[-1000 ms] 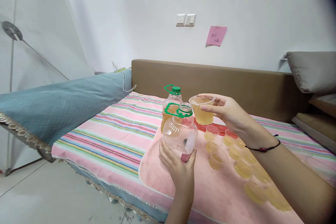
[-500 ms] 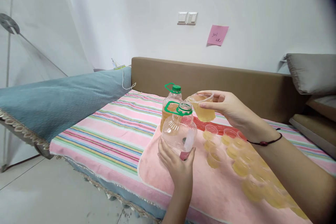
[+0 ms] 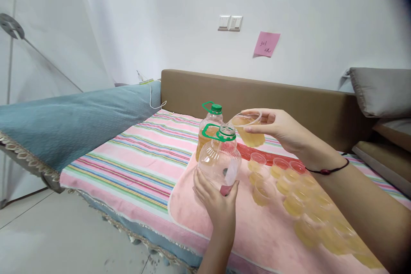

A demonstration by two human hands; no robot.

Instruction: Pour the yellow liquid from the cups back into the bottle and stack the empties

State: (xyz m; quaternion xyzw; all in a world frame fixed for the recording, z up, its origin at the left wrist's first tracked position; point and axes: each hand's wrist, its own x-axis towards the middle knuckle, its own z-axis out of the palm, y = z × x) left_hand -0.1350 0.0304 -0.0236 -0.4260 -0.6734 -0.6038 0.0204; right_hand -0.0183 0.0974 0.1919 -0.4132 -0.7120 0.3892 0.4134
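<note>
My left hand (image 3: 215, 197) is wrapped round the lower part of a clear plastic bottle (image 3: 213, 160) with a green ring handle and an uncapped mouth. Pinched by the rim in my right hand (image 3: 279, 126) is a clear plastic cup (image 3: 252, 133) of yellow liquid, tilted toward the bottle, its lip close to the mouth. Whether liquid is flowing I cannot tell. Behind the bottle stands a second bottle (image 3: 202, 137), green-capped and partly filled with amber liquid. Several more cups (image 3: 293, 203) of yellow liquid stand in rows at the right, some behind my right forearm.
The cups rest on a pink mat (image 3: 192, 205) over a striped bedspread (image 3: 128, 167). A red strip (image 3: 272, 157) lies behind the cups. Beyond is a brown headboard (image 3: 257, 94); a grey pillow (image 3: 382, 90) sits at the right, a blue-covered armrest (image 3: 80, 124) at the left.
My right hand has raised the cup's base slightly, tipping the cup a little more toward the bottle mouth. My left hand keeps its hold on the bottle.
</note>
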